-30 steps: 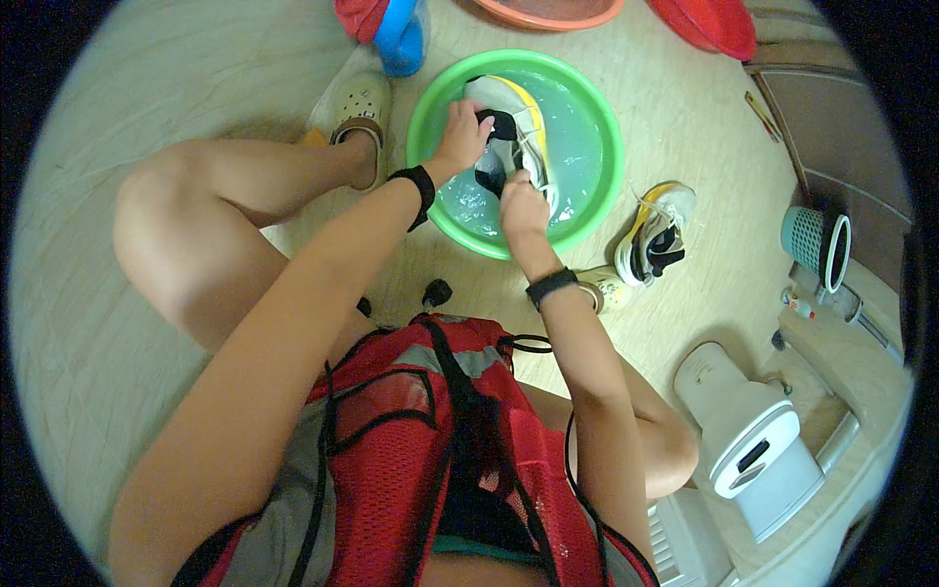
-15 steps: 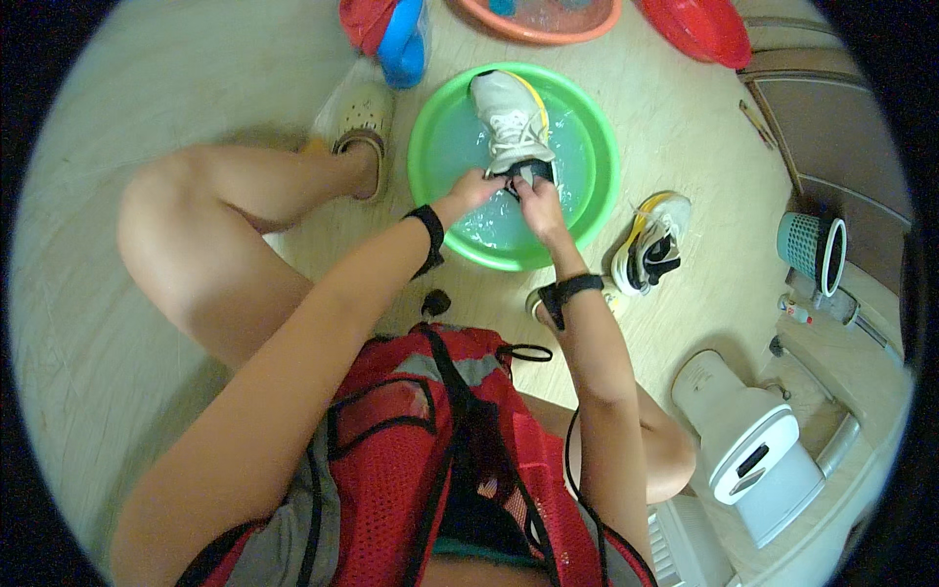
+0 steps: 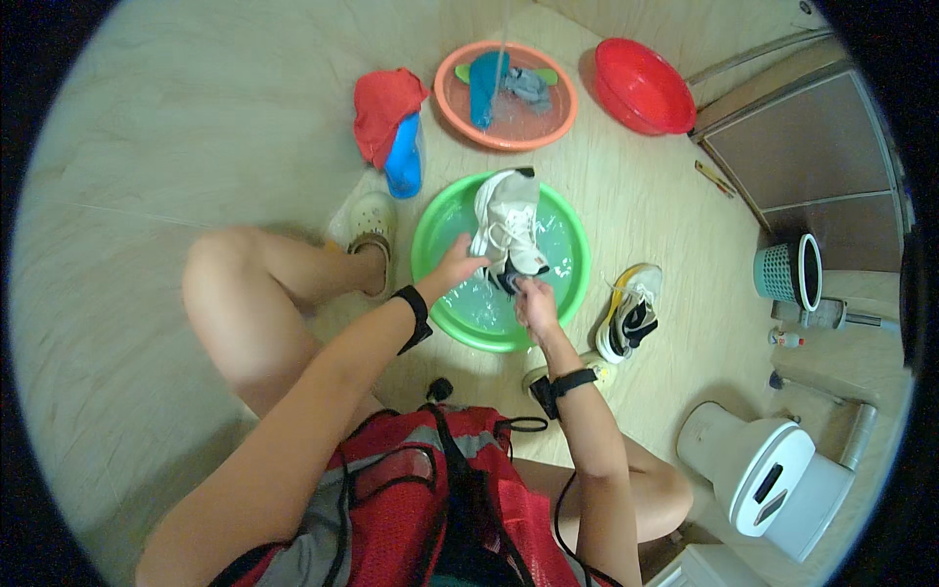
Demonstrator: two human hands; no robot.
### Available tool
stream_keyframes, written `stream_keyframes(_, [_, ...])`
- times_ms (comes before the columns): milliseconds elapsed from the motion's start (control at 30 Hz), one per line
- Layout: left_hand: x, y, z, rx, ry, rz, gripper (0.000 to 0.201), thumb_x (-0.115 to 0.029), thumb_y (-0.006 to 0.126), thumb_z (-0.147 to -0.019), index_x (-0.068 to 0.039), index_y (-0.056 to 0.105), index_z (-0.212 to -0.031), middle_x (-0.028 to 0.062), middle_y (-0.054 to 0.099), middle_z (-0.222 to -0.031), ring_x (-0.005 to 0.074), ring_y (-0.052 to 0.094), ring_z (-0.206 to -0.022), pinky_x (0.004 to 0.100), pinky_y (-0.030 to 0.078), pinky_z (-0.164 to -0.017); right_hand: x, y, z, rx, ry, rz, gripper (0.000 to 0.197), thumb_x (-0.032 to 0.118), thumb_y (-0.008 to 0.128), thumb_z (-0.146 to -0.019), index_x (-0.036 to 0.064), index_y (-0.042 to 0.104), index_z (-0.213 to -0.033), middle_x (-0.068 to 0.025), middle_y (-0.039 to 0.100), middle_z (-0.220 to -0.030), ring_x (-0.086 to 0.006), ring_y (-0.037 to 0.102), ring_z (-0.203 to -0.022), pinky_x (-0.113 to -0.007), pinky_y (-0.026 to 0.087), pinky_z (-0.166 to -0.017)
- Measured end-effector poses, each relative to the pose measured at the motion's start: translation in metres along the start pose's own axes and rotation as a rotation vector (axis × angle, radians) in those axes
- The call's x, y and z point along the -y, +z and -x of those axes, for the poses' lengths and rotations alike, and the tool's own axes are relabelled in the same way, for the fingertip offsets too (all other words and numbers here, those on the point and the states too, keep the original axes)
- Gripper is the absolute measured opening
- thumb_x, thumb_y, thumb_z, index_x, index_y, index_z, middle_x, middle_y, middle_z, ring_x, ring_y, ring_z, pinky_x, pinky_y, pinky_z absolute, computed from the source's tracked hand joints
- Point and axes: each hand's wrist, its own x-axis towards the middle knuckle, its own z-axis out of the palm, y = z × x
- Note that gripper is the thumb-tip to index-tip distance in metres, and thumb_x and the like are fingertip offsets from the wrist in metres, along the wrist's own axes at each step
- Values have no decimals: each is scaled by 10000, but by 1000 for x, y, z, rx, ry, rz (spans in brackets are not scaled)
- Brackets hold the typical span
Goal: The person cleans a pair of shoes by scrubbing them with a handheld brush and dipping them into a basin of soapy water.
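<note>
Since half a second ago the shoe (image 3: 511,220) has rolled, hiding the yellow edge on its right and baring its pale sole edge on the left. The left hand (image 3: 458,268) has moved from the collar to the shoe's left side near the heel; its thumb presses there, its fingers mostly hidden. The right hand (image 3: 536,305) is clamped on the dark heel collar.

The shoe is over the green basin (image 3: 582,279), its long axis running away from the person, toe at the far rim, heel nearest, laces facing up. Cloudy bluish water (image 3: 474,311) lies in that basin.

Beyond it, the orange basin (image 3: 509,145) contains a blue-green item (image 3: 484,93), a grey cloth (image 3: 529,89) and something light green (image 3: 463,73). Farther right is the red basin (image 3: 646,88). A second shoe (image 3: 626,313) sits on the floor (image 3: 704,293) just beside the green basin, toe pointing away and slightly right.
</note>
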Motion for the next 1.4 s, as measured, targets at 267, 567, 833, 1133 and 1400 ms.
stream_keyframes(267, [-150, -37, -26, 73, 185, -479, 594, -198, 637, -779, 61, 397, -1257, 189, 496, -1210, 246, 509, -1093, 345, 406, -931, -45, -5, -42, -147, -70, 193, 235, 234, 553, -804, 64, 498, -651, -34, 438, -491, -149, 371, -322, -311, 256, -301])
stream_keyframes(567, [-522, -78, -6, -263, 1112, -1238, 518, -163, 603, -724, 5, 451, -1190, 212, 415, -1276, 344, 480, -1078, 390, 425, -894, -12, 16, -28, 85, 7, 362, 379, 313, 486, -844, -33, 576, -970, -124, 589, -654, -201, 464, -401, -353, 350, -401])
stream_keyframes(833, [-718, -79, 9, -970, 1416, -1928, 555, -256, 635, -709, -44, 459, -1190, 130, 327, -1395, 286, 367, -1249, 426, 388, -914, -40, 13, -60, 168, 74, 709, 445, 305, 629, -732, -63, 593, -981, -171, 622, -909, -259, 597, -811, -341, 458, -691])
stream_keyframes(1133, [-846, -77, -4, -1396, 1188, -2020, 558, -390, 523, -750, -1, 502, -1151, 123, 294, -1431, 249, 301, -1304, 433, 351, -942, 43, -18, 7, 309, 97, 197, 212, 297, 516, -881, 95, 544, -821, -12, 276, -434, -137, 250, -379, -309, 198, -405])
stream_keyframes(1400, [-883, -91, -26, -1422, 970, -2145, 608, -401, 451, -763, -23, 487, -1237, 91, 265, -1457, 219, 216, -1354, 451, 248, -1036, -36, -30, -74, 271, -10, 463, 307, 310, 570, -826, 79, 483, -644, -30, 331, -482, -169, 278, -421, -340, 228, -442])
